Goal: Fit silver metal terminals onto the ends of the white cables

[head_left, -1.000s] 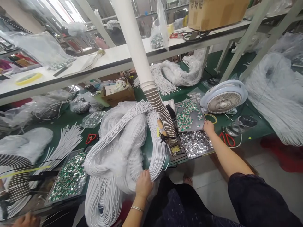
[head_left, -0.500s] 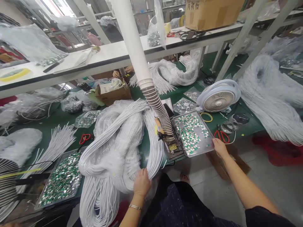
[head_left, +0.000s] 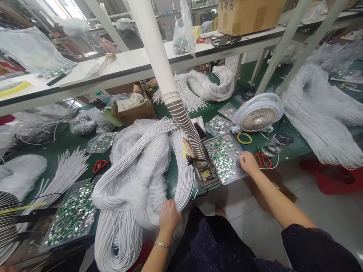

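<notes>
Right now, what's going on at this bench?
A person at a green-topped workbench has their left hand on a thick bundle of white cables. Their right hand is at the edge of a metal tray of small green-and-silver pieces. A ribbed white duct comes down beside that tray, and a second tray sits at the left. A co-worker's hands show across the bench.

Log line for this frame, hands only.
left hand: grips white cable bundle | right hand: at edge of tray of green-and-silver parts
</notes>
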`<state>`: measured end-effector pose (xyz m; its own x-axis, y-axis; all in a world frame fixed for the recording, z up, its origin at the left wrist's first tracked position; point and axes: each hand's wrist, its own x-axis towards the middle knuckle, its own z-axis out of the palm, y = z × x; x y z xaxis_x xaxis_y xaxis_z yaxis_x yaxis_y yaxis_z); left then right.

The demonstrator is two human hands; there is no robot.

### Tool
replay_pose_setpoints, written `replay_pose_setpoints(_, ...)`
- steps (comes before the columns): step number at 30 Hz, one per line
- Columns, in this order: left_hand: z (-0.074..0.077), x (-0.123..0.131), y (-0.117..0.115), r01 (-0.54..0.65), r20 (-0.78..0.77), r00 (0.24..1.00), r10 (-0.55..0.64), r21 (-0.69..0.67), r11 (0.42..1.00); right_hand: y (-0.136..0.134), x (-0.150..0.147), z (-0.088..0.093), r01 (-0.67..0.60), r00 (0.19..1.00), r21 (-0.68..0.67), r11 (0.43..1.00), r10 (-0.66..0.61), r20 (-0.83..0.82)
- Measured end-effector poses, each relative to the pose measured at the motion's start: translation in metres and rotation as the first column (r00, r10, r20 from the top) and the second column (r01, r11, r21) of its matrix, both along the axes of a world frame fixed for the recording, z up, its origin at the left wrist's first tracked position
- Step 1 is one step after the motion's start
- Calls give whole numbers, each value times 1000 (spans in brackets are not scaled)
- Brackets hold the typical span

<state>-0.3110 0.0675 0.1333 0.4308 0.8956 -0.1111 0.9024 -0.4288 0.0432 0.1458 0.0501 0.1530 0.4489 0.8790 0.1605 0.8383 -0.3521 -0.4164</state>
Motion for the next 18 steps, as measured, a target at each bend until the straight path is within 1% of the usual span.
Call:
replay_pose_setpoints(2,0,0,0,1,2,1000,-1,9,1000,28,-9,3,-88,996,-28,996,89,15)
replay_pose_setpoints(4,-1,0,-1,1,6,1000,-1,21,1000,59,-16,6,-135,990,-63,989,137,29)
replay_pose_setpoints(7,-2,0,0,-2,11,1000,2,39,999,100,-22,9,-144,988,-122,982,150,44)
replay_pose_setpoints(9,-2,0,0,-1,14,1000,1,44,999,117,-23,10,-142,987,-162,976,152,46)
replay_pose_setpoints(11,-3,1,0,1,14,1000,-2,46,999,124,-23,9,-156,985,-198,968,168,43)
replay_pose_setpoints(13,-4,1,-1,-2,11,1000,2,45,999,122,-25,6,-184,980,-223,957,197,36)
replay_pose_setpoints(18,-11,1,-1,-19,10,1000,19,36,999,98,-34,-1,-295,952,-249,922,305,2)
